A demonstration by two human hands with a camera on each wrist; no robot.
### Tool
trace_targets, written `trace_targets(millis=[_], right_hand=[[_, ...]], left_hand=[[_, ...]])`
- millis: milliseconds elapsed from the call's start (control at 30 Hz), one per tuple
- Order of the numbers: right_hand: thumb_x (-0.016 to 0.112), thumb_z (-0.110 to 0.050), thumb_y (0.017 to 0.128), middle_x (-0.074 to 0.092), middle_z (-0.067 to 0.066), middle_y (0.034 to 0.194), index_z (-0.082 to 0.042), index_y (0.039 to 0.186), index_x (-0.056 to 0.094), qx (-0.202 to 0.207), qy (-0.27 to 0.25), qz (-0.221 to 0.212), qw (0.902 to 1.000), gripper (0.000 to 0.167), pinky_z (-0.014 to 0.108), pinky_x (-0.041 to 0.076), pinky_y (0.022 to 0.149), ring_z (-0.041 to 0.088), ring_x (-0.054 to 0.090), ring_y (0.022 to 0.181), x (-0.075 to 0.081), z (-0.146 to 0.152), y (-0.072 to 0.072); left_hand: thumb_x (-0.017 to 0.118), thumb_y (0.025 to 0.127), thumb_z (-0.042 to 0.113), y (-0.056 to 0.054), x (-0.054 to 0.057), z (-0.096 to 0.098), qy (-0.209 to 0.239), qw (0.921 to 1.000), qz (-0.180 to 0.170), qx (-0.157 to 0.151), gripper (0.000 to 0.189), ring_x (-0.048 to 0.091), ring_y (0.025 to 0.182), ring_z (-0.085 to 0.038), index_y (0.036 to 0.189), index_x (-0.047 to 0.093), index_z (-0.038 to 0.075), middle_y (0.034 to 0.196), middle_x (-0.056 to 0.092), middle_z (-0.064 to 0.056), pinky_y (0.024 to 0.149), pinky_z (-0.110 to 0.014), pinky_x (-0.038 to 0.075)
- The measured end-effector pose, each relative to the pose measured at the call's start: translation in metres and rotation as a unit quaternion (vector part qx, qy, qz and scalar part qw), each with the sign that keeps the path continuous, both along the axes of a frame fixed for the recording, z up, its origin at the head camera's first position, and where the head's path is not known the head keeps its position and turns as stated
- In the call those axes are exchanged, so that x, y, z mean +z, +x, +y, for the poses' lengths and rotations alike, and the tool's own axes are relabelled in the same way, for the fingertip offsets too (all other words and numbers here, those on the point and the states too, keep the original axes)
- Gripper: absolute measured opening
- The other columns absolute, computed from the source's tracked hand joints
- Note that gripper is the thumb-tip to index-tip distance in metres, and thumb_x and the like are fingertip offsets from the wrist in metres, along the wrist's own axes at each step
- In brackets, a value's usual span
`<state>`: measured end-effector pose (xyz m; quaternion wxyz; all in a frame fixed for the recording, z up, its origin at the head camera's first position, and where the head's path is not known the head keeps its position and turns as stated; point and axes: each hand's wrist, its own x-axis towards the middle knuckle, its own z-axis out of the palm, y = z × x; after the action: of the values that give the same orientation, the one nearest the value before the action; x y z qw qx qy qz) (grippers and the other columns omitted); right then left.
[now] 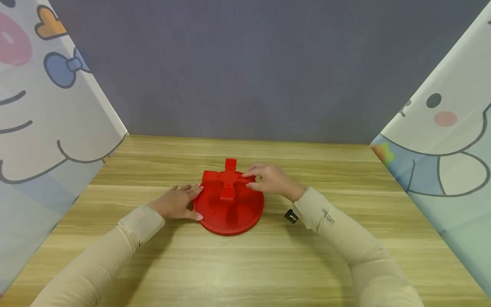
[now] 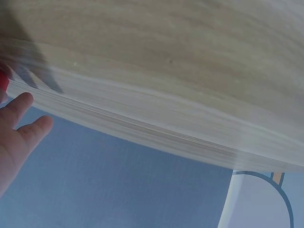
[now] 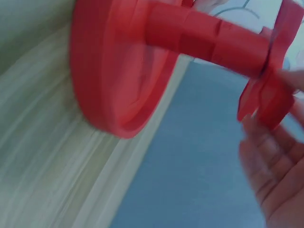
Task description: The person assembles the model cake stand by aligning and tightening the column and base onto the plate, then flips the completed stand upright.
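Observation:
A red round base (image 1: 230,224) with a raised rim lies on the wooden table. From its middle rises a red post (image 3: 204,35), topped by a red cross-shaped piece (image 1: 229,177) with flat-ended arms. My right hand (image 1: 274,181) holds the cross's right arm between thumb and fingers, above the base. The right wrist view has the fingers under that arm and the thumb over it. At the base's left edge, my left hand (image 1: 178,202) spreads its fingers, with fingertips right at the rim. In the left wrist view only a sliver of red shows beside the fingers.
A small black clip-like piece (image 1: 291,216) lies on the wooden table (image 1: 215,273) beside my right sleeve. A dark grey panel (image 1: 245,72) stands at the back. Cartoon-printed cloths (image 1: 452,128) flank both sides.

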<state>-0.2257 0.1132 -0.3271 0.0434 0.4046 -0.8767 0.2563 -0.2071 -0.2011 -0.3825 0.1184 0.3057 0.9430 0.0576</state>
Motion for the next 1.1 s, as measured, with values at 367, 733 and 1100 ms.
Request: trace_targets(millis=[367, 733, 1100], right_hand=[[0.084, -0.017, 0.066, 0.069, 0.008, 0.081, -0.005, 0.087, 0.076, 0.141, -0.061, 0.380, 0.9120, 0.025, 0.026, 0.056, 0.060, 0.017, 0.066, 0.066, -0.027, -0.003, -0.011], [0.078, -0.037, 0.077, 0.069, 0.000, 0.071, -0.009, 0.081, 0.077, 0.139, -0.102, 0.449, 0.8766, 0.027, 0.022, 0.053, 0.055, 0.010, 0.064, 0.059, -0.029, -0.014, -0.002], [0.084, -0.021, 0.068, 0.070, 0.011, 0.095, -0.004, 0.100, 0.074, 0.083, -0.088, 0.372, 0.9203, 0.039, 0.032, 0.056, 0.074, 0.022, 0.068, 0.084, -0.020, -0.004, -0.003]], left_hand=[[0.066, 0.081, 0.058, 0.000, -0.001, 0.001, -0.009, 0.9999, -0.008, 0.009, 0.094, 0.035, 0.131, -0.048, 0.144, 0.036, -0.005, 0.149, 0.034, -0.021, 0.104, -0.064, 0.027], [0.066, 0.081, 0.057, -0.001, -0.001, 0.001, -0.006, 1.0000, -0.001, 0.006, 0.093, 0.035, 0.131, -0.049, 0.145, 0.036, -0.004, 0.149, 0.036, -0.021, 0.104, -0.065, 0.026], [0.066, 0.081, 0.057, 0.000, -0.002, 0.001, -0.008, 1.0000, 0.005, 0.001, 0.093, 0.036, 0.130, -0.049, 0.144, 0.037, -0.005, 0.149, 0.035, -0.022, 0.104, -0.065, 0.027]])
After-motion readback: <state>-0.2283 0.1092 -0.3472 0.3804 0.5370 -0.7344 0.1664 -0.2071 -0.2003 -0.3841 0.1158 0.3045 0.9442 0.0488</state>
